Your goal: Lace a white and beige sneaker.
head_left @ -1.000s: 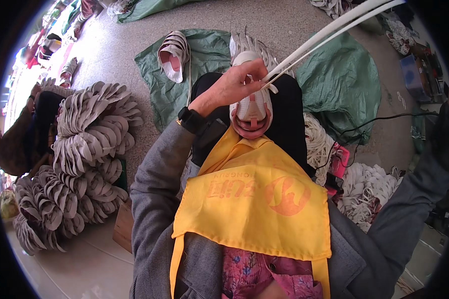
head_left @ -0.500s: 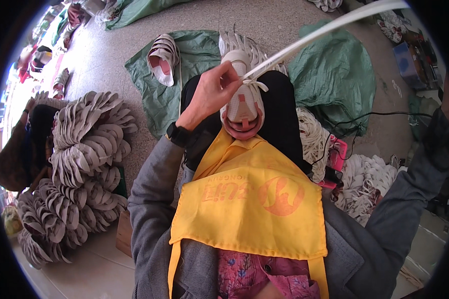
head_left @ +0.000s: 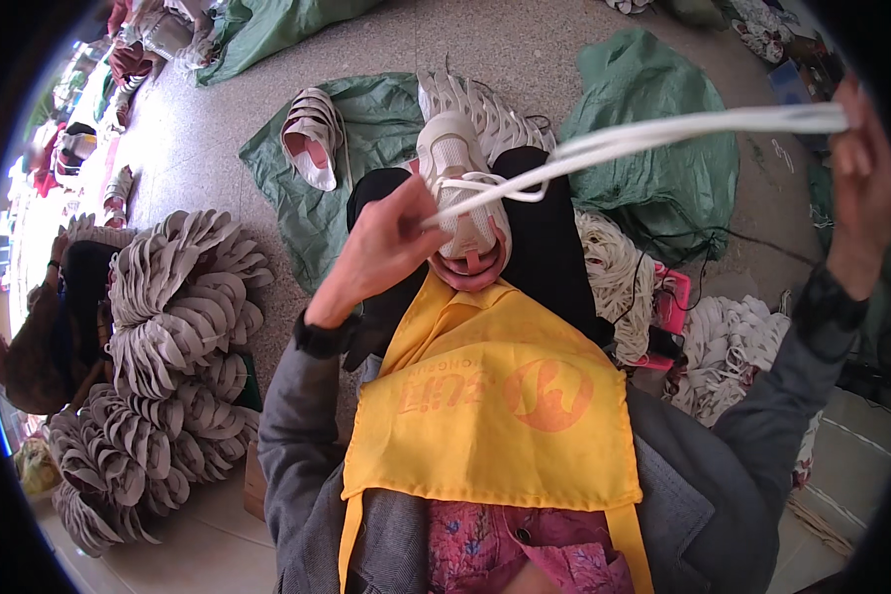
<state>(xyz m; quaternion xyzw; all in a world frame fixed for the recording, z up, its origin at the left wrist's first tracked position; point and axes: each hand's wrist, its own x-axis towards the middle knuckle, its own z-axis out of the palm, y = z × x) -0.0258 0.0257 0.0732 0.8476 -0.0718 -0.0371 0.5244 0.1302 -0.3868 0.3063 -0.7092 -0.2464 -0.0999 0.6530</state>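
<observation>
A white shoe with a pink lining (head_left: 457, 190) rests toe-away on my lap, above a yellow apron (head_left: 495, 406). My left hand (head_left: 381, 247) pinches the white lace at the shoe's eyelets. The white lace (head_left: 653, 134) runs taut from the shoe up to the right, where my right hand (head_left: 861, 188) holds its far end high at the picture's right edge. A small loop of lace lies across the shoe's tongue.
Stacks of grey shoe uppers (head_left: 173, 337) are piled at the left, next to another person's sleeve (head_left: 40, 337). Green sacks (head_left: 663, 129) lie on the floor ahead with more white shoes (head_left: 312, 139). Bundles of white laces (head_left: 614, 282) sit by a pink crate (head_left: 671, 312).
My right hand has come into view at the right, pulling the lace further out and lower. My left hand has stayed on the shoe's eyelets.
</observation>
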